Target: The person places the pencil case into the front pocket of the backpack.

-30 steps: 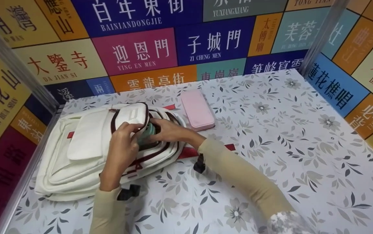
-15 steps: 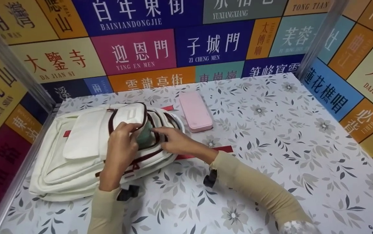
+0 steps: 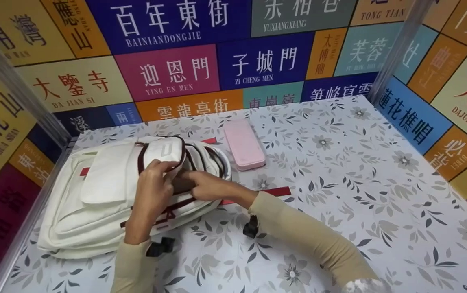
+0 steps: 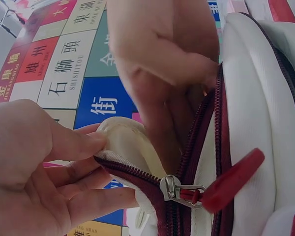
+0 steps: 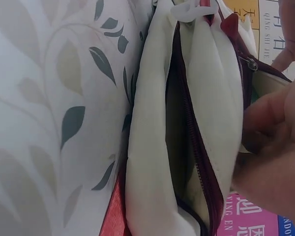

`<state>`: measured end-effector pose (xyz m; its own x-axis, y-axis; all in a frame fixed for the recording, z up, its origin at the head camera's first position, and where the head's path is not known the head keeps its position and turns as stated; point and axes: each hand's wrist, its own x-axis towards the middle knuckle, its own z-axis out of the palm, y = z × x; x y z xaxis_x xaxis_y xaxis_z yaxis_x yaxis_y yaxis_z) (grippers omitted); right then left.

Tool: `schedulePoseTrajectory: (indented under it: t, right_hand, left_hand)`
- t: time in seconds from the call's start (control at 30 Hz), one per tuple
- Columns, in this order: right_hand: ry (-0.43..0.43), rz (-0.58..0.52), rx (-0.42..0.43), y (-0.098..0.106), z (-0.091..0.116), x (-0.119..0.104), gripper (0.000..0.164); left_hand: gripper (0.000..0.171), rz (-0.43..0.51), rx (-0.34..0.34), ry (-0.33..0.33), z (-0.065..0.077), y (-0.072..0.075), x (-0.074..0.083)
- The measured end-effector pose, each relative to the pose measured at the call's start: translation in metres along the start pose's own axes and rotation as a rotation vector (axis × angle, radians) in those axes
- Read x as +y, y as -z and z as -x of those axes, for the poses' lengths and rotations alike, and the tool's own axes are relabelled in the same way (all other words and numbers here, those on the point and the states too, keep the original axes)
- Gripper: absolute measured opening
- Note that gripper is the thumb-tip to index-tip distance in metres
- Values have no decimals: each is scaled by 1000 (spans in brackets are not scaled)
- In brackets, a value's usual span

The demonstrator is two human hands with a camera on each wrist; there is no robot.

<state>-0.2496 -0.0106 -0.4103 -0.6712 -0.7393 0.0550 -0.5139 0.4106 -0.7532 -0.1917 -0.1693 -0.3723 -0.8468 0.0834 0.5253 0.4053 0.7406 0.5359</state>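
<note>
A cream backpack (image 3: 107, 175) with dark red zips lies on its back at the left of the table. My left hand (image 3: 154, 187) pinches the edge of its small top pocket's flap (image 3: 163, 149) between thumb and fingers, holding the pocket apart. My right hand (image 3: 211, 186) reaches into that pocket; its fingers run down past the zip in the left wrist view and the fingertips are hidden inside. A red zip pull (image 4: 233, 179) hangs from the metal slider beside the opening. In the right wrist view, a second zipped compartment (image 5: 179, 132) of the backpack gapes.
A pink oblong case (image 3: 245, 144) lies just right of the backpack's top. Red straps (image 3: 276, 191) stick out from under the bag. The table (image 3: 339, 195) has a leaf-patterned cover, with sign-printed walls (image 3: 176, 77) at the back and sides.
A green item showed in the pocket's opening earlier; my right hand drew back slightly, then pushed deeper in, and the green is now out of sight in the head view. The left hand kept its pinch.
</note>
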Motion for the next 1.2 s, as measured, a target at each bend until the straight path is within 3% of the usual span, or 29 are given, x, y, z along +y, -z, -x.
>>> schedulePoseTrajectory:
  t: [0.2, 0.37, 0.57, 0.7, 0.83, 1.2]
  right_hand:
    - [80, 69, 29, 9, 24, -2, 52]
    - [31, 96, 205, 28, 45, 5, 39]
    - [1, 237, 401, 51, 61, 22, 35]
    - [-103, 319, 471, 60, 67, 36, 39]
    - [-245, 337, 496, 67, 64, 48, 53]
    - [-674, 251, 405, 73, 48, 76, 101]
  left_hand:
    - [19, 13, -24, 15, 1, 2, 1]
    - [18, 14, -21, 16, 1, 2, 0]
    - [18, 16, -18, 7, 1, 2, 0]
    - [19, 11, -19, 4, 2, 1, 0]
    - [19, 4, -16, -1, 2, 3, 0]
    - [19, 4, -22, 4, 1, 2, 1]
